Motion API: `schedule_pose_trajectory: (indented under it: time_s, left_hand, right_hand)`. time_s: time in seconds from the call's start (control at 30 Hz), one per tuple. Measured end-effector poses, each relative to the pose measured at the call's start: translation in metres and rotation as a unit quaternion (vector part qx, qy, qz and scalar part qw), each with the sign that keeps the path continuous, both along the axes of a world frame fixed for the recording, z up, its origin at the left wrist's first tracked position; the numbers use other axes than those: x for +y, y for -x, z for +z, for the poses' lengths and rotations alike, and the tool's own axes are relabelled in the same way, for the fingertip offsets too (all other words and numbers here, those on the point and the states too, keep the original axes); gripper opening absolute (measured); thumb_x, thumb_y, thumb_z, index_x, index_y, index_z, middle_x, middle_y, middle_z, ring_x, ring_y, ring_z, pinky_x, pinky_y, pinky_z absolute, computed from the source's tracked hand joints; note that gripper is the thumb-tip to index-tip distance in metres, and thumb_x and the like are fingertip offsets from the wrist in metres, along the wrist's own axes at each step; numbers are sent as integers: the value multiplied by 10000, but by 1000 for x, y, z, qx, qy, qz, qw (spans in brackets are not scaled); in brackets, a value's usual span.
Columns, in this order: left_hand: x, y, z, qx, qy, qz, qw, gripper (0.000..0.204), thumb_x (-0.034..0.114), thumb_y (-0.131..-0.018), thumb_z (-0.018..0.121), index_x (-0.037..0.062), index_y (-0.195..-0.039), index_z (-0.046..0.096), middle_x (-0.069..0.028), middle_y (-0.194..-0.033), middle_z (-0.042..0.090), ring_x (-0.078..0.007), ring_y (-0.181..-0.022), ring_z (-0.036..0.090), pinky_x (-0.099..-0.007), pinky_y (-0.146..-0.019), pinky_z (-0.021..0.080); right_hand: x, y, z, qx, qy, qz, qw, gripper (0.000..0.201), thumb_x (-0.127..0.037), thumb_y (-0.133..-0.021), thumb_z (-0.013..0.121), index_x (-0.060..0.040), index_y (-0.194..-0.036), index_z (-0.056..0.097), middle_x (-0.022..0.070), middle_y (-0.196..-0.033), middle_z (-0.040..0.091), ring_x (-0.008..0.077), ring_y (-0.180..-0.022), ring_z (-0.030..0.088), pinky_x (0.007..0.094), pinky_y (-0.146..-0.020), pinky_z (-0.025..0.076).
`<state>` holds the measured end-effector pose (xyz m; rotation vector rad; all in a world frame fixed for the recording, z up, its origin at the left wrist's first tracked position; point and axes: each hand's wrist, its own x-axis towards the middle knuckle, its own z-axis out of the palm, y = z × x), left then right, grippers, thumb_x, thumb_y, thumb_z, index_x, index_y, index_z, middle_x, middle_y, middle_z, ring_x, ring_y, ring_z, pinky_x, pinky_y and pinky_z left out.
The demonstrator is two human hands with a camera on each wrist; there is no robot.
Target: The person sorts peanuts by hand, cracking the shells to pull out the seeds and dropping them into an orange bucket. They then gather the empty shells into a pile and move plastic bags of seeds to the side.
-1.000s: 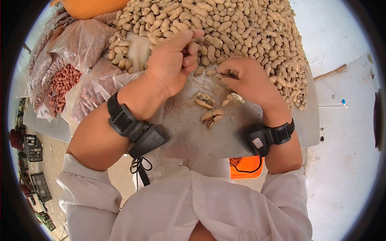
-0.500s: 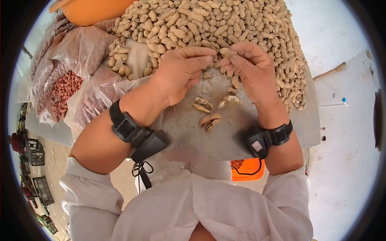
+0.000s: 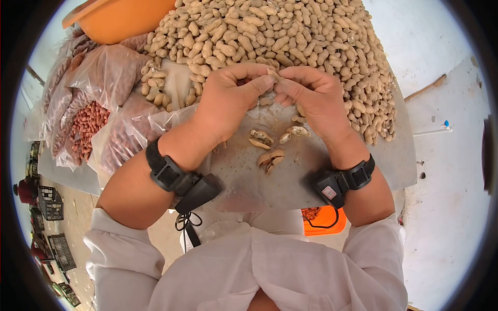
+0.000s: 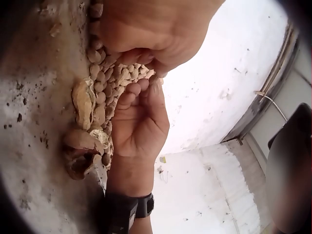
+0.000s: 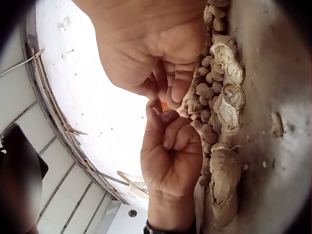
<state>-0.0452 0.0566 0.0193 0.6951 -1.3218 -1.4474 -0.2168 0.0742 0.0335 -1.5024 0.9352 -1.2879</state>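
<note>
Above the near edge of the heap, my left hand [image 3: 220, 103] and right hand [image 3: 324, 106] meet fingertip to fingertip. Between their thumbs and forefingers they pinch a peanut [image 3: 273, 75], mostly covered by the fingers. In the left wrist view the right hand [image 4: 139, 122] faces me, thumb and forefinger together. The right wrist view shows the left hand [image 5: 173, 156] with its other fingers curled toward the palm. Cracked peanut shells [image 3: 261, 139] lie on the grey tabletop [image 3: 238, 181] below the hands. A large heap of unshelled peanuts [image 3: 295, 36] spreads behind them.
Clear plastic bags [image 3: 109, 67] of reddish kernels [image 3: 89, 127] lean at the left, below an orange basin [image 3: 122, 20]. An orange container [image 3: 327, 220] stands under the table's front edge. Black crates [image 3: 61, 251] sit on the floor at far left; a white wall [image 3: 446, 207] is at right.
The right hand has come from the heap's edge to the left, and the left hand has lowered slightly. Their fingertips, apart before, now meet at the peanut.
</note>
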Motion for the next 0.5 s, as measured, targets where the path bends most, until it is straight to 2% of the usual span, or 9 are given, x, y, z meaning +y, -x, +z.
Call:
schedule_pose_trajectory:
  time_s: [0.07,0.17,0.3,0.5]
  left_hand:
    - [0,0,-1,-43,59,34,997,182,110,-835,627,-12,-970,639,12,-759,590,-38,-640,473,-174,-556,399]
    - [1,1,-2,-54,78,29,995,179,116,-843,619,-19,-959,640,14,-745,586,-37,-659,491,-177,-569,417]
    - [3,1,0,-64,108,25,992,166,109,-842,616,-20,-944,637,18,-727,582,-33,-635,483,-174,-542,406]
    - [2,2,-5,-84,150,64,983,117,82,-837,599,-19,-892,621,27,-695,564,-26,-614,463,-173,-531,397]
  right_hand:
    - [1,-2,2,30,-12,-10,999,143,-71,-823,618,48,-902,621,71,-784,636,110,-661,606,216,-594,490]
    - [2,-3,2,48,-10,-22,999,142,-74,-812,631,47,-886,622,56,-755,632,103,-650,598,209,-582,475]
    - [2,-1,0,106,19,-31,994,134,-80,-799,646,35,-862,622,36,-721,627,83,-628,575,197,-566,447]
    - [6,-9,-1,113,29,-49,992,122,-87,-793,645,23,-842,622,27,-686,609,65,-597,538,194,-536,429]
